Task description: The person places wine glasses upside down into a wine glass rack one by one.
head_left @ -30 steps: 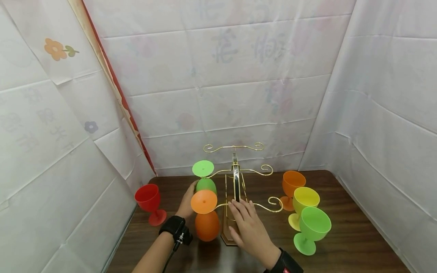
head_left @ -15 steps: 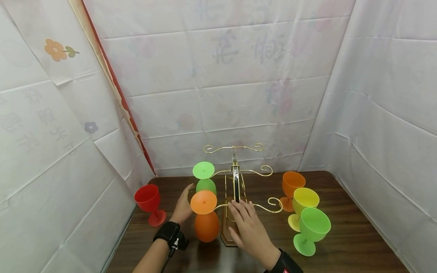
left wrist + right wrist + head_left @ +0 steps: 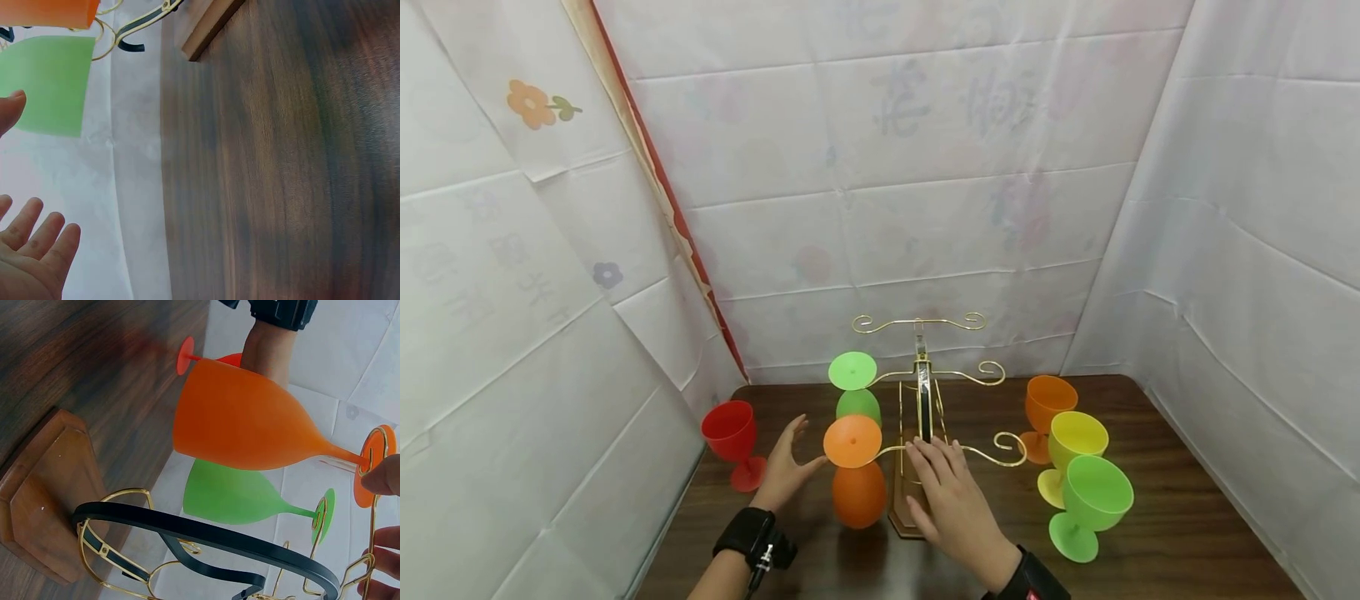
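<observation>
My left hand (image 3: 784, 471) is held over the table with fingers and thumb spread, holding nothing. It lies between a red goblet (image 3: 728, 432) standing upright on its left and an orange goblet (image 3: 859, 493) hanging upside down on its right. Behind that one a green goblet (image 3: 858, 406) also hangs inverted; both hang by their feet from the left hooks of a gold wire glass rack (image 3: 923, 392). Fairly straight fingers of my right hand (image 3: 951, 500) rest on the rack's front top. In the right wrist view its fingertips touch the wire near the orange goblet's foot (image 3: 390, 440).
On the right of the dark wooden table (image 3: 985, 550) stand a second orange goblet (image 3: 1049, 404), a yellow goblet (image 3: 1077, 442) and another green goblet (image 3: 1097, 492), all upright. The rack has a wooden base (image 3: 53, 494). White sheeting (image 3: 925, 208) encloses the table's back and sides.
My left hand has come away from the hanging green goblet and moved left and toward me, its fingers spread. My right hand stays on the rack.
</observation>
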The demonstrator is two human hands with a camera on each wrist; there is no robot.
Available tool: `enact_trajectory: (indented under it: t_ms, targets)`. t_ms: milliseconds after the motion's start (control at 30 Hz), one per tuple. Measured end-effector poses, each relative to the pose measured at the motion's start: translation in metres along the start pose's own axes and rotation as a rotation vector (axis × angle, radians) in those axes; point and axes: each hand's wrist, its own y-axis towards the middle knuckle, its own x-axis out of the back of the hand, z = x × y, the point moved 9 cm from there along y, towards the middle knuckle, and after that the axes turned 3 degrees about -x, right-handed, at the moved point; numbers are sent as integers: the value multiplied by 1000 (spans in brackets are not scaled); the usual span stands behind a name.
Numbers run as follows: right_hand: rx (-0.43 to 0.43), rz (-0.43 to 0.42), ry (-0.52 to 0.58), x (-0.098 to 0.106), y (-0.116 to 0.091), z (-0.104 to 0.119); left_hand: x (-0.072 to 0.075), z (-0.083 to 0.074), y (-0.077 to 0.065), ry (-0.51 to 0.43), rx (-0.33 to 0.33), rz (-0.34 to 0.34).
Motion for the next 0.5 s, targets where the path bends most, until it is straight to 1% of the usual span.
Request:
enact_trajectory:
  t_ms: [200,400,500]
  targets:
    - [4,-11,6,1,0,1,11,-1,-14,15,9,-20]
    - [1,2,19,0,1,0,24,3,-33,50,32,-55]
    - [-4,3,29,0,1,0,30,8,-42,32,61,-71]
